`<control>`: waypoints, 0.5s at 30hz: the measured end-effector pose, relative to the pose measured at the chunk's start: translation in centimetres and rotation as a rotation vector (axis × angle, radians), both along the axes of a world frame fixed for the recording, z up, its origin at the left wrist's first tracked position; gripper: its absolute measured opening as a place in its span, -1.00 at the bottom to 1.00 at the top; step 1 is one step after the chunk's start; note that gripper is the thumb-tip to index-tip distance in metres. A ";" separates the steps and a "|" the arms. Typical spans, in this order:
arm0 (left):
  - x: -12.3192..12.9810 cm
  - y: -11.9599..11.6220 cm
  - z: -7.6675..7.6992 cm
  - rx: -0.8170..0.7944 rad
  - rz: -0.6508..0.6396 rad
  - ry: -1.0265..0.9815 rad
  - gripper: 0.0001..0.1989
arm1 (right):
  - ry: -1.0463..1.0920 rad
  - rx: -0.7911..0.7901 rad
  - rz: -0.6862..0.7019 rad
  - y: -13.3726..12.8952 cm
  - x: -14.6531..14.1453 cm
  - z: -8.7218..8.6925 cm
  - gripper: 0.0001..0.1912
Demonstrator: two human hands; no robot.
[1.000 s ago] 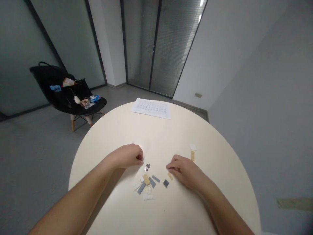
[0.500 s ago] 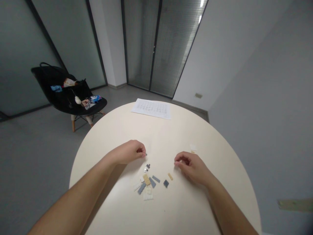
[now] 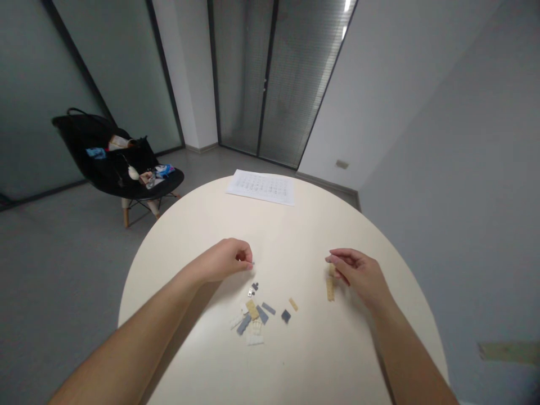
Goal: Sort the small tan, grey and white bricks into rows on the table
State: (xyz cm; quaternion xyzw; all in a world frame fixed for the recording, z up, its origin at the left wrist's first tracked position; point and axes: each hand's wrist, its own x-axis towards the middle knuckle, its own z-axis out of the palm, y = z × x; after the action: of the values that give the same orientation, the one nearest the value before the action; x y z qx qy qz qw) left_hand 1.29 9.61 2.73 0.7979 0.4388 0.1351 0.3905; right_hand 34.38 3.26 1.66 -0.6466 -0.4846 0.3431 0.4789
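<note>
My left hand (image 3: 226, 260) is shut at the fingertips on a tiny grey piece (image 3: 252, 262), just above a loose group of plastic building bricks (image 3: 255, 315) on the round cream table (image 3: 295, 236). These bricks include grey plates, a tan tile and white parts. A silver-coloured piece (image 3: 252, 292) lies nearest my left hand. Farther right, my right hand (image 3: 359, 275) pinches the top end of a long tan plate (image 3: 330, 289). The plate's lower end appears to rest on the tabletop, though contact is hard to judge.
A printed sheet of paper (image 3: 260, 187) lies at the table's far edge. Behind the table to the left stands a black chair (image 3: 113, 174) holding a bag and assorted items. Glass doors (image 3: 270, 84) and a grey wall surround the grey floor.
My right hand has moved right onto the long tan plate, which now sits nearer me. The white piece beside that plate is no longer visible. My left hand has barely moved.
</note>
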 end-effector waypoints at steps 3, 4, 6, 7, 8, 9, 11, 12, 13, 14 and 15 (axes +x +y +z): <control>0.2 -0.1 -0.1 0.026 0.019 -0.012 -0.84 | 0.008 0.019 -0.004 0.4 0.0 -0.7 -0.51; 0.3 -0.2 -0.1 0.032 0.029 -0.012 -0.83 | 0.007 0.024 -0.002 0.5 -0.1 -1.0 -0.52; 0.5 -0.3 -0.1 0.033 0.043 -0.008 -0.79 | -0.035 0.051 0.014 0.8 -0.3 -1.6 -0.58; 0.7 -0.4 -0.1 0.031 0.045 -0.003 -0.78 | -0.089 0.069 0.028 0.9 -0.4 -2.0 -0.62; 0.8 -0.5 0.0 0.030 0.044 0.003 -0.77 | -0.169 0.086 0.045 1.1 -0.6 -2.2 -0.66; 0.9 -0.6 0.0 0.031 0.043 0.010 -0.78 | -0.266 0.100 0.062 1.3 -0.8 -2.5 -0.69; 1.1 -0.7 0.1 0.041 0.041 0.021 -0.80 | -0.460 0.121 0.084 1.7 -1.2 -2.7 -0.73; 1.1 -0.7 0.1 0.046 0.040 0.025 -0.81 | -0.537 0.131 0.091 1.9 -1.5 -2.7 -0.74; 1.2 -0.7 0.1 0.050 0.040 0.028 -0.81 | -0.597 0.142 0.098 2.1 -1.7 -2.7 -0.74; 1.2 -0.7 0.1 0.054 0.038 0.029 -0.81 | -0.641 0.153 0.106 2.3 -1.9 -2.7 -0.74; 1.2 -0.7 0.1 0.057 0.038 0.029 -0.81 | -0.674 0.157 0.111 2.5 -2.1 -2.6 -0.76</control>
State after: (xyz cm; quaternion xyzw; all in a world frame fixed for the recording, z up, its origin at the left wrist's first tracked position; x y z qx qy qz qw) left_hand 2.49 8.90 2.86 0.8021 0.4554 0.1435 0.3588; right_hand 32.29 5.73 -0.96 -0.6573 -0.6749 0.0974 0.3208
